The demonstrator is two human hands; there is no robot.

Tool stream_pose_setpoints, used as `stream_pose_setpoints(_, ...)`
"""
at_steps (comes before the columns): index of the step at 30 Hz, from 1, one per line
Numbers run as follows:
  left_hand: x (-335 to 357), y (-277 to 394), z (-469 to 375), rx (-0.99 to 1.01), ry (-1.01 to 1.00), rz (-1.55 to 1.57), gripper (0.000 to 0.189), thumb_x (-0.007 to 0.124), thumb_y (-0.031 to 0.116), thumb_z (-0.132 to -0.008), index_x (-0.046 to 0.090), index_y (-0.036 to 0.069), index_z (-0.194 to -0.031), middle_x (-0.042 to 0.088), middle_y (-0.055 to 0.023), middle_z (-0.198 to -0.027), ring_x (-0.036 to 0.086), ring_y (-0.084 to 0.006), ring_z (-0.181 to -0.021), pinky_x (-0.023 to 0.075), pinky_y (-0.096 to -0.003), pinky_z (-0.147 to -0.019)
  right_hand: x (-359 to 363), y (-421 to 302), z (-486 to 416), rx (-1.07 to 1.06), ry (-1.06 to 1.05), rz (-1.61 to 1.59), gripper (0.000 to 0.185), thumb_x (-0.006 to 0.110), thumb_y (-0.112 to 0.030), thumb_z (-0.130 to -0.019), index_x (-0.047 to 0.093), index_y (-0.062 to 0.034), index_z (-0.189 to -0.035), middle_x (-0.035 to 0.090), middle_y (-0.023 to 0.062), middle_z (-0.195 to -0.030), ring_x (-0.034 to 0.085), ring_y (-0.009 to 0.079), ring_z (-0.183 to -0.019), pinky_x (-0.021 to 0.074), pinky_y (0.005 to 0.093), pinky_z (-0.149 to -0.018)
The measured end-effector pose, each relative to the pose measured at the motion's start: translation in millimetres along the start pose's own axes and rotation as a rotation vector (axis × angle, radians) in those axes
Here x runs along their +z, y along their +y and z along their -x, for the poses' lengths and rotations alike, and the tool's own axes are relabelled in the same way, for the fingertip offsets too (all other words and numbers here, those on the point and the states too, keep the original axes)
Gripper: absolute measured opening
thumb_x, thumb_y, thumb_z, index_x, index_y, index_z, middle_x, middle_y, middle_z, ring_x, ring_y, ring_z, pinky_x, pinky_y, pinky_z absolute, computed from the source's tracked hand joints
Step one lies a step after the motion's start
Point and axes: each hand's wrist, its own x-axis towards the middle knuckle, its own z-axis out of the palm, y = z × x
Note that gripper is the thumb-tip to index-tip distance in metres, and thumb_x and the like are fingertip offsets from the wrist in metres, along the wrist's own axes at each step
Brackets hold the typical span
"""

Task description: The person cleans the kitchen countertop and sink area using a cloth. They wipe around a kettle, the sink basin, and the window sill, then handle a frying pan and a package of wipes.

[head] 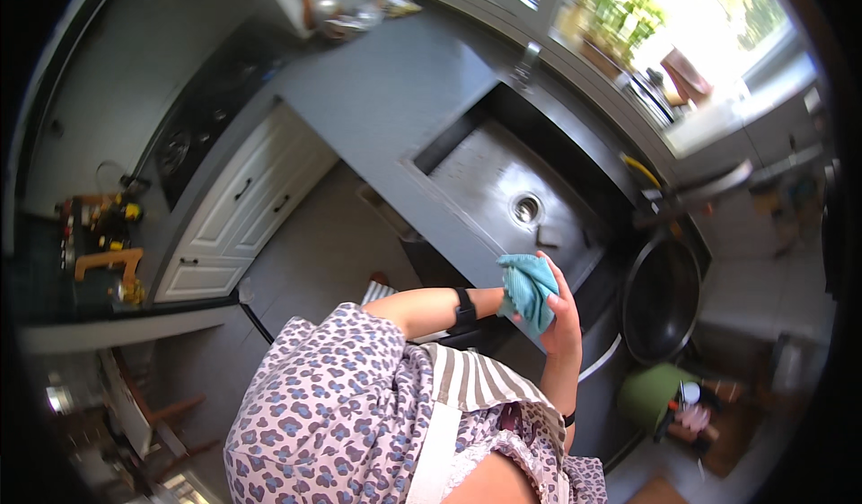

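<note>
A bunched teal cloth (528,292) is held over the front edge of the sink. My right hand (564,308) grips its right side, thumb and fingers on the fabric. My left hand (506,304) is at the cloth's left side, mostly hidden behind it; the forearm wears a black band. Beyond the hands lies a wide metal sink (478,160) with a round drain (526,209) and a small dark piece near it. At the sink's back edge stands a metal faucet (527,66).
A large black wok (662,300) leans right of the sink. Bags and jars (357,9) stand at the counter's far end, a cooktop (209,110) at left. Potted plants (623,25) are by the window. A green object (650,393) lies at lower right.
</note>
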Motion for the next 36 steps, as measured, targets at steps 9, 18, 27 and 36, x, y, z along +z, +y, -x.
stream_pose_setpoints(9,-175.5,34.5,328.2,-0.058,0.905,-0.699,0.033,0.062,0.031,-0.091,0.062,0.005,-0.111,0.069,-0.012,-0.102,0.066,-0.0238,-0.095,0.0513,-0.0367,-0.083,96.6,78.1,-209.7,0.059,-0.149,0.137,0.083,0.05,0.011,-0.075,0.025,-0.009,-0.151,0.049,0.0114,-0.135,0.053,0.027,-0.119,0.0481,0.0408,-0.093)
stream_pose_setpoints(18,-185.7,65.2,623.7,-0.085,1.702,-0.847,0.033,0.063,0.026,-0.091,0.059,0.003,-0.114,0.065,-0.0149,-0.109,0.057,-0.0322,-0.112,0.0465,-0.039,-0.095,130.4,100.2,-445.2,0.017,0.159,1.028,0.061,0.061,-0.012,-0.086,0.039,-0.0071,-0.143,0.048,0.0116,-0.138,0.043,0.0306,-0.13,0.0437,0.0537,-0.096)
stream_pose_setpoints(27,-86.9,181.1,765.7,0.013,2.322,-1.585,0.037,0.072,0.011,-0.079,0.059,0.002,-0.112,0.039,-0.0194,-0.143,0.027,-0.0433,-0.139,0.0297,-0.0518,-0.111,393.0,-27.3,-485.5,-0.507,-0.166,1.1,0.037,0.061,-0.012,-0.089,0.061,-0.0053,-0.126,0.064,0.009,-0.121,0.057,0.019,-0.114,0.0475,0.0283,-0.086)
stream_pose_setpoints(36,-55.0,320.8,870.6,-0.152,2.361,-2.274,0.03,0.07,0.005,-0.078,0.064,0.002,-0.107,0.049,-0.0151,-0.138,0.042,-0.037,-0.132,0.0393,-0.0472,-0.106,689.7,-82.5,-425.0,-1.318,-0.808,1.039,0.03,0.055,-0.012,-0.094,0.063,-0.0028,-0.121,0.063,0.0097,-0.124,0.055,0.0189,-0.12,0.0397,0.0325,-0.104)
